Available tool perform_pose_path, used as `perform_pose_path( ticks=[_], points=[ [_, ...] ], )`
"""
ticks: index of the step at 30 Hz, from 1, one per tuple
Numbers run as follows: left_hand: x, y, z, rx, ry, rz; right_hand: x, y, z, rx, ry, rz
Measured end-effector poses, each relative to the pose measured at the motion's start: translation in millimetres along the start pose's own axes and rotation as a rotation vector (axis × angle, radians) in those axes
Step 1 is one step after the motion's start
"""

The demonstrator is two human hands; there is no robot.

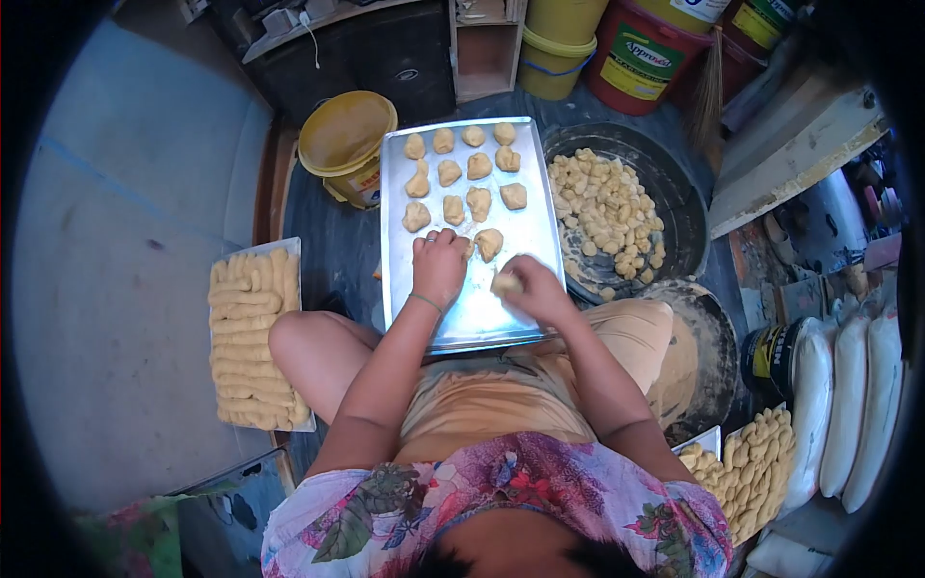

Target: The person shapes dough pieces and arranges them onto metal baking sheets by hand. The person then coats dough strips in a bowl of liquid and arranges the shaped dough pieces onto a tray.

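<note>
A metal baking tray (397,289) lies in front of my lap, with rows of dough pieces (479,166) on its far part. My left hand (440,265) rests low over the tray with curled fingers, closed on a small piece of dough (469,248) that peeks out at its right side. Just right of that sits another dough lump (488,244). My right hand (535,292), slightly blurred, holds a piece of dough (506,283) in its fingers above the tray's right side.
A wide dark basin (689,207) at the right holds many cut dough pieces. Nearer me is a floury round pan (718,337). Trays of shaped dough stand at left (255,337) and lower right (761,472). A yellow bucket (347,144) stands beyond the tray's left edge.
</note>
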State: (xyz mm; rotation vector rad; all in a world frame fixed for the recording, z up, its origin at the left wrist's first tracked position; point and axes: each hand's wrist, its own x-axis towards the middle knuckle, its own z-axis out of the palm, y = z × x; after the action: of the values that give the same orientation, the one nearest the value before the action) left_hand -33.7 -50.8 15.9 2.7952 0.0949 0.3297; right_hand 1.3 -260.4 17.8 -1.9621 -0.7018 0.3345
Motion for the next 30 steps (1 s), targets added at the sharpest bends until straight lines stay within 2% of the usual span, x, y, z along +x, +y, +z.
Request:
perform_pose_path(
  ticks=[2,5,8,9,14,17,19,23,27,30],
  points=[
    [-2.7,-8.1,5.2,-0.069,0.038,0.068,14.3,-11.7,-18.8,0.005,0.186,0.199],
    [-2.9,-0.3,-5.4,-0.012,-0.003,0.068,35.0,-4.6,-25.9,-0.004,0.327,0.172],
    [0.2,20.4,-11.7,-0.054,0.058,0.039,43.8,33.9,-15.5,-0.269,0.272,0.046],
    [4.2,25.3,-12.7,-0.017,-0.008,0.041,46.0,33.5,-12.8,-0.258,0.3,0.049],
    [13.7,30.8,15.0,-0.071,0.035,0.06,43.9,22.9,-4.4,-0.241,0.375,0.096],
    [16.6,34.2,15.1,-0.079,0.029,0.039,45.9,22.0,-3.3,-0.344,0.346,0.114],
    [18.4,35.3,8.6,-0.084,0.059,0.035,46.0,22.1,-2.5,-0.359,0.347,0.101],
    [48.3,14.0,24.2,0.056,0.258,0.012,43.9,20.0,0.0,-0.355,0.358,0.081],
    [68.1,9.2,16.5,0.104,0.024,-0.091,42.5,20.7,1.9,-0.358,0.362,0.075],
    [72.8,6.7,15.2,0.073,-0.013,-0.078,41.5,20.4,2.2,-0.374,0.363,0.074]
  ],
)
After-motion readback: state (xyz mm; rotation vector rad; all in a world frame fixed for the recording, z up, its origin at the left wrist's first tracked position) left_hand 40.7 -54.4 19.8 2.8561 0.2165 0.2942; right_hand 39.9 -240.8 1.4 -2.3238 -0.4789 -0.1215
